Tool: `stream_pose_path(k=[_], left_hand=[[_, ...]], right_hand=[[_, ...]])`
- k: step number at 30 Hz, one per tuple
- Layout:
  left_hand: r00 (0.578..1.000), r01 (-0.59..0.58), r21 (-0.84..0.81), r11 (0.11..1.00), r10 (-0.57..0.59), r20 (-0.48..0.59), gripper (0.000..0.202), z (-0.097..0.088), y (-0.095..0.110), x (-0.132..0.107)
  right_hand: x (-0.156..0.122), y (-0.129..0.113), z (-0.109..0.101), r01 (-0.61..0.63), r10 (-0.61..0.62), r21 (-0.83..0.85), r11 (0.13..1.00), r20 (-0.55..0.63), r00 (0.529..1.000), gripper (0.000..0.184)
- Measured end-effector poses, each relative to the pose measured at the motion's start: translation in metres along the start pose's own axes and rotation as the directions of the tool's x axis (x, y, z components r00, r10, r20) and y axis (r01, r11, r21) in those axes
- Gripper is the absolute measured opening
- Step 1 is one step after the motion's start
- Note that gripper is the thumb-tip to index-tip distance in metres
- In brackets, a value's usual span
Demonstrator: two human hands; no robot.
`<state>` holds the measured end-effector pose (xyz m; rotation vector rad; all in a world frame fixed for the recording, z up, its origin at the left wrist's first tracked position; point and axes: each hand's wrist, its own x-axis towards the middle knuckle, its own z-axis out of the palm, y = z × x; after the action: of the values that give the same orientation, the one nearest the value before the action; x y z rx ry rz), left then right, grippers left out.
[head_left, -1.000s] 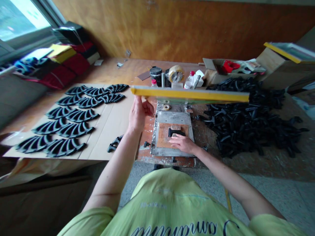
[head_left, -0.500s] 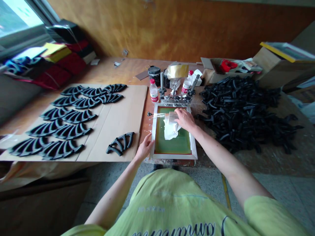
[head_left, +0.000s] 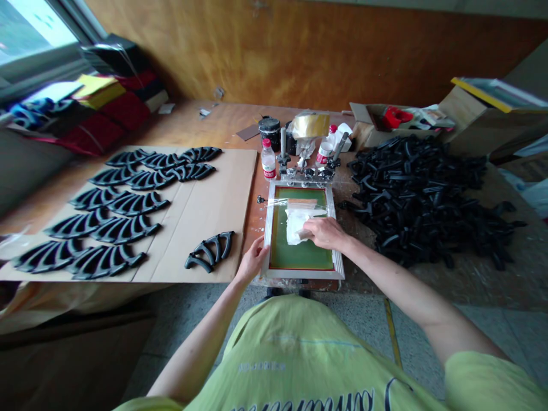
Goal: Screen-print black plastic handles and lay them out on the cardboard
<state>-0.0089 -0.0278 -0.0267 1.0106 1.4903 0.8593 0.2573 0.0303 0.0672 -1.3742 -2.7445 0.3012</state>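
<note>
A silver-framed printing screen (head_left: 266, 260) with green mesh lies flat in front of me, joined to a metal hinge clamp (head_left: 306, 176). My left hand (head_left: 253, 258) grips its left edge, fingers closed against the rim. White ink (head_left: 294, 225) is spread over the middle of the mesh. Over that ink, my right hand (head_left: 326, 233) is closed in a pinch on a small pale flat scraper (head_left: 305, 233), mostly covered by the fingers. A squeegee (head_left: 302, 203) with a brown top lies across the upper mesh, apart from my right hand.
Black curved plastic parts (head_left: 124, 225) lie in rows on a cardboard sheet (head_left: 222, 200) at left. To the right is a heap of black parts (head_left: 423, 194). Behind the clamp stand a red-capped bottle (head_left: 268, 161), a black tub (head_left: 269, 132) and an open box (head_left: 363, 123).
My right hand has left the squeegee and come down toward me, now pinching the small pale scraper at the ink. My left hand stays at the frame's edge.
</note>
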Motion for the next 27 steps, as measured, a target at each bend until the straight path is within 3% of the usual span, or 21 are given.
stream_pose_path(k=[3, 7, 11, 13, 16, 18, 22, 23, 25, 27], left_hand=[[1.000, -0.007, -0.006, 1.000, 0.007, 0.024, 0.061, -0.002, 0.000, 0.000], [0.999, 0.000, -0.012, 1.000, 0.000, 0.038, 0.067, -0.003, -0.003, 0.000], [0.997, 0.000, -0.010, 1.000, 0.000, 0.083, 0.072, -0.005, 0.000, 0.000], [0.991, 0.000, -0.030, 1.000, 0.004, 0.131, 0.078, -0.007, 0.010, -0.004], [0.990, -0.003, -0.081, 0.997, 0.014, 0.139, 0.085, -0.012, 0.037, -0.015], [0.994, -0.028, -0.125, 0.992, 0.041, 0.102, 0.078, -0.015, 0.061, -0.023], [0.987, -0.139, -0.277, 0.951, 0.156, 0.042, 0.059, -0.014, 0.114, -0.023], [0.976, -0.202, -0.311, 0.929, 0.216, 0.011, 0.058, -0.012, 0.127, -0.019], [0.932, -0.356, -0.345, 0.869, 0.356, -0.064, 0.056, -0.008, 0.154, -0.007], [0.885, -0.456, -0.362, 0.813, 0.457, -0.089, 0.055, -0.004, 0.180, 0.007]], right_hand=[[-0.001, -0.009, 0.015, -0.062, 0.059, -0.036, 0.997, -0.081, 0.995, 0.027], [-0.019, -0.014, 0.029, 0.019, -0.019, -0.021, 1.000, -0.006, 1.000, 0.029], [-0.003, -0.004, 0.009, -0.027, 0.029, 0.038, 0.999, -0.050, 0.998, 0.019], [0.019, 0.004, -0.007, -0.113, 0.122, 0.073, 0.991, -0.132, 0.984, 0.029], [0.045, 0.021, -0.034, -0.223, 0.239, 0.093, 0.970, -0.237, 0.942, 0.056], [0.048, 0.043, -0.049, -0.278, 0.305, 0.127, 0.952, -0.339, 0.890, 0.064], [0.019, 0.101, -0.054, -0.434, 0.499, 0.257, 0.863, -0.563, 0.659, 0.046], [0.010, 0.111, -0.048, -0.481, 0.531, 0.253, 0.840, -0.565, 0.631, 0.041], [-0.007, 0.116, -0.026, -0.532, 0.550, 0.199, 0.823, -0.513, 0.659, 0.043], [-0.018, 0.102, 0.004, -0.501, 0.516, 0.157, 0.851, -0.429, 0.742, 0.039]])
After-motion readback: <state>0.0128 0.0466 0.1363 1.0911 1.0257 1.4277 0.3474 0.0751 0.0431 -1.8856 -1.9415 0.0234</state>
